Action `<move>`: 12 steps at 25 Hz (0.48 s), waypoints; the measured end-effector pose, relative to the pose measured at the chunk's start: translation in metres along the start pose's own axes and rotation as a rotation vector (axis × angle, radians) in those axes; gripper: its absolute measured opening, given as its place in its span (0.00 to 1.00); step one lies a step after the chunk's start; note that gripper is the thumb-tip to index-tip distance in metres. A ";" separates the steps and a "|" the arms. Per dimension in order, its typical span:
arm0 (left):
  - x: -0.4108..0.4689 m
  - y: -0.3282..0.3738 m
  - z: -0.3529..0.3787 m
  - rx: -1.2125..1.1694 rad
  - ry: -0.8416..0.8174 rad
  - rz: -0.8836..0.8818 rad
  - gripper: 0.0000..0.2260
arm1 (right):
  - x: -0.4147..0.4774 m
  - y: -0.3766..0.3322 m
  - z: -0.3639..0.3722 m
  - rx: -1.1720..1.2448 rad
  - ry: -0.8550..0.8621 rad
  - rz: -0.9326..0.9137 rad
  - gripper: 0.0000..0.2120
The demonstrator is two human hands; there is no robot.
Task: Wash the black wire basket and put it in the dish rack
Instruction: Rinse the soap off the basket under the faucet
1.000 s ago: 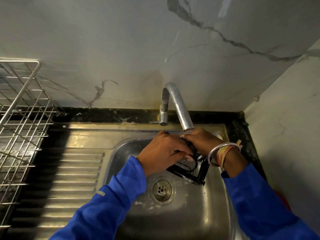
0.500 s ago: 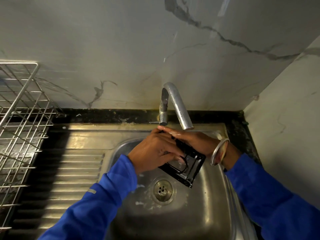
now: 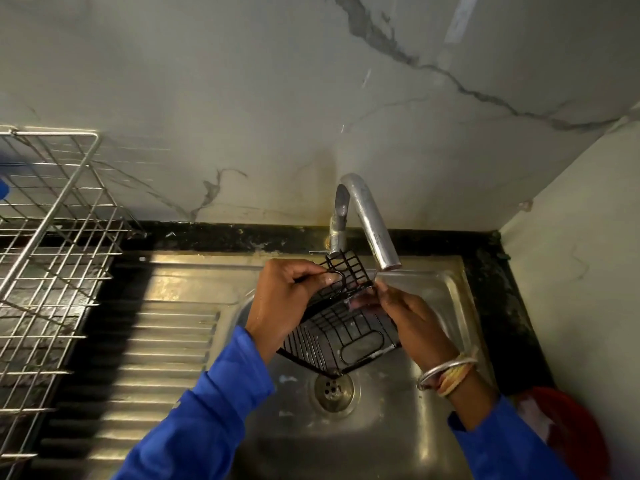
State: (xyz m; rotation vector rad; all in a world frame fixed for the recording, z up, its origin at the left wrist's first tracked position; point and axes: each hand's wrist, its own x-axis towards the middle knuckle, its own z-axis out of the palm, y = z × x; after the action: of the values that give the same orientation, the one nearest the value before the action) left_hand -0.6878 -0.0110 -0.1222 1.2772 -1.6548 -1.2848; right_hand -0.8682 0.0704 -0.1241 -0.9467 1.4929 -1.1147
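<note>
The black wire basket (image 3: 341, 327) hangs over the steel sink (image 3: 374, 431), just under the spout of the metal tap (image 3: 367, 216). It is tilted so its inside faces me, one corner pointing down at the drain (image 3: 333, 389). My left hand (image 3: 287, 303) grips its upper left edge near a wire hook. My right hand (image 3: 412, 323) pinches its right edge, fingers reaching inside. The metal dish rack (image 3: 48, 258) stands at the far left on the counter.
A ribbed steel draining board (image 3: 145, 358) lies between the sink and the rack. A red object (image 3: 575, 431) sits at the lower right by the side wall. Marble wall rises right behind the tap.
The basket has turned and opened toward me, and shows more of itself. My hands have spread apart, the left one rising to the upper edge, the right one shifting to the right side.
</note>
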 end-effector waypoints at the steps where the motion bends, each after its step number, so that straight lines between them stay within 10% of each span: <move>1: -0.001 0.000 0.001 -0.020 0.003 -0.037 0.02 | 0.000 -0.003 0.001 -0.004 -0.016 0.001 0.19; 7: -0.017 0.000 -0.006 -0.177 -0.189 -0.183 0.10 | 0.021 -0.013 -0.009 -0.165 0.052 0.099 0.17; 12: -0.022 -0.007 0.000 0.190 -0.312 0.039 0.11 | 0.014 -0.007 -0.024 -0.124 0.122 0.029 0.21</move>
State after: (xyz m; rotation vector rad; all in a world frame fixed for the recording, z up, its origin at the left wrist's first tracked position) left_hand -0.6793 0.0098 -0.1279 1.1894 -2.0521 -1.3846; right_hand -0.8945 0.0598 -0.1190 -0.9518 1.6860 -1.0856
